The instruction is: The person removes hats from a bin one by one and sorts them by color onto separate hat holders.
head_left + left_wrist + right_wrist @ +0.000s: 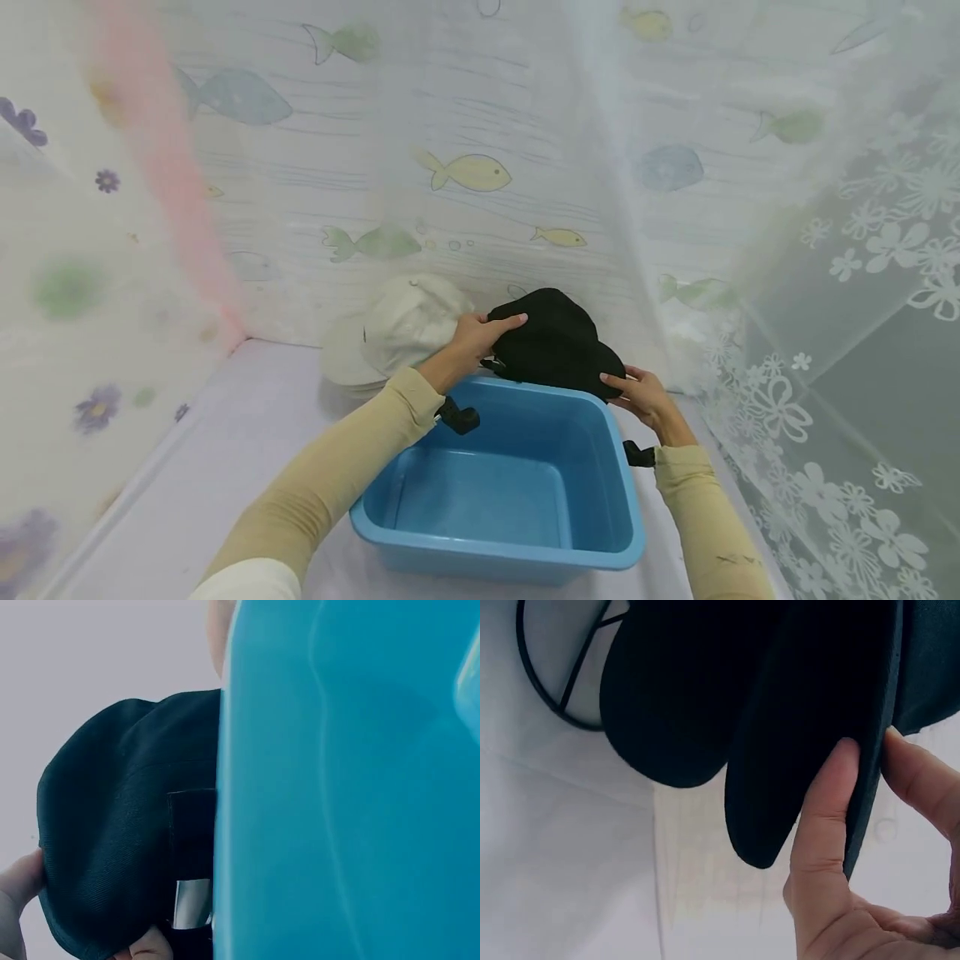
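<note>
Behind the basin, a black cap is held between both hands. My left hand grips the crown at its back, thumb on top. In the left wrist view, the cap's strap and metal buckle show beside a finger. My right hand pinches the edge of the brim between thumb and fingers. Further dark brim shapes hang beside that brim in the right wrist view; whether they belong to another cap I cannot tell. Left of the black cap sits a stack of off-white caps.
A blue plastic basin stands in front of the caps, below my forearms. White cloth covers the surface. Sheer curtains with printed fish hang behind, and a flower-patterned curtain hangs at the right.
</note>
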`<act>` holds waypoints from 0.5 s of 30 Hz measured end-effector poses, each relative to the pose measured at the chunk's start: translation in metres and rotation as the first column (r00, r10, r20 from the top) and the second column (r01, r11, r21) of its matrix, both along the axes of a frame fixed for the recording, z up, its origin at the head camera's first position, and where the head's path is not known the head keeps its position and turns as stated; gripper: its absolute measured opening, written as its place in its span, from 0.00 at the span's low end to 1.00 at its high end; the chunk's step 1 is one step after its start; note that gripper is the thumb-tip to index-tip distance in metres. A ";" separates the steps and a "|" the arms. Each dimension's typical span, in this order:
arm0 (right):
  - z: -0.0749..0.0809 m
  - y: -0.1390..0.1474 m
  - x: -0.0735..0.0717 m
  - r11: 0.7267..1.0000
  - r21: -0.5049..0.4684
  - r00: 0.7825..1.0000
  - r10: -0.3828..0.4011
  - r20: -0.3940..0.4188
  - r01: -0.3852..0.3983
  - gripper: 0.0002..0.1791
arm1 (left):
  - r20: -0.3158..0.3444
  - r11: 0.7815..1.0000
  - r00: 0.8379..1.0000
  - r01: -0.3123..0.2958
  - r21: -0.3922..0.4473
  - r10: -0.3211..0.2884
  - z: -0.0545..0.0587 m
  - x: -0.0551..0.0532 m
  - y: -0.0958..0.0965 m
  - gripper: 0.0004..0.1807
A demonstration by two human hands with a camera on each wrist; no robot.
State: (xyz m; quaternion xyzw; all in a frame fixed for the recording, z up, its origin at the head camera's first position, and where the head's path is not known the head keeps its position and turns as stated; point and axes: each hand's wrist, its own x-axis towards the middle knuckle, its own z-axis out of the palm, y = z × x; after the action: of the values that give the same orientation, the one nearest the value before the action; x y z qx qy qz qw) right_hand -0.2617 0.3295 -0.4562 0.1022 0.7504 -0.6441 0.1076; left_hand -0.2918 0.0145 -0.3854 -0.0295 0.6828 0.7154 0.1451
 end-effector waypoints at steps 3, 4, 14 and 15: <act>-0.001 0.001 0.000 0.999 0.041 1.000 0.001 0.025 -0.002 0.47 | -0.013 1.000 1.000 -0.009 -0.024 0.009 -0.002 0.000 0.002 0.34; -0.003 0.001 -0.001 0.998 0.056 0.999 0.001 0.033 -0.003 0.47 | -0.018 0.999 1.000 -0.020 -0.033 0.020 -0.002 0.000 0.004 0.33; -0.011 -0.005 0.001 0.986 0.166 0.999 0.009 0.044 -0.016 0.47 | -0.033 0.993 0.995 -0.098 -0.063 0.096 -0.006 -0.002 0.012 0.37; -0.011 -0.006 0.000 0.986 0.165 0.999 0.007 0.040 -0.013 0.47 | -0.036 0.992 0.994 -0.107 -0.061 0.105 -0.006 -0.003 0.012 0.38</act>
State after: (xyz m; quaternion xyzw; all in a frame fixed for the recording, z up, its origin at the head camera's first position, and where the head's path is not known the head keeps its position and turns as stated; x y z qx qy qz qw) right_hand -0.2615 0.3239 -0.4673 0.1196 0.7996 -0.5768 0.1167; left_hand -0.2949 0.0263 -0.3913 -0.0586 0.7046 0.7008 0.0949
